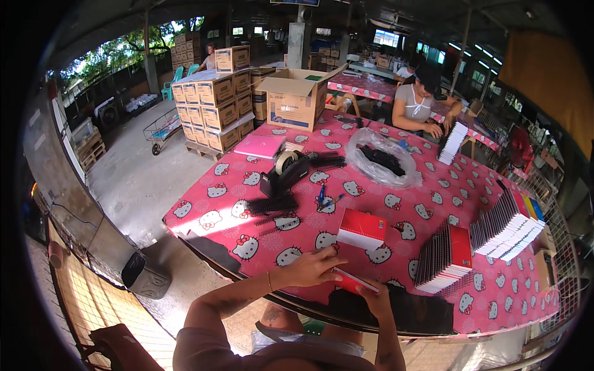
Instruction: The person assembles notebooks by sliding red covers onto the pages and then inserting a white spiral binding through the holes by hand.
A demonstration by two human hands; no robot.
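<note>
At the near table edge I hold a small red notebook (355, 282), tilted, with its pale edge toward the right. My right hand (375, 301) is closed around its right end. My left hand (311, 268) has its fingers bent and closed at the notebook's left corner. Just beyond my hands lies a stack of red notebooks (365, 228). To the right stands a row of red notebooks with black spiral bindings (447, 260). A longer row of bound notebooks (504, 226) leans further right. Loose black binding coils (272, 204) lie to the left.
A tape dispenser (286, 174), a pink notebook (260, 146), blue pens (328, 200) and a plastic bag of black coils (383, 159) are on the pink tablecloth (210, 217). An open carton (294, 102) stands beyond. Across the table a co-worker (421, 102) handles notebooks.
</note>
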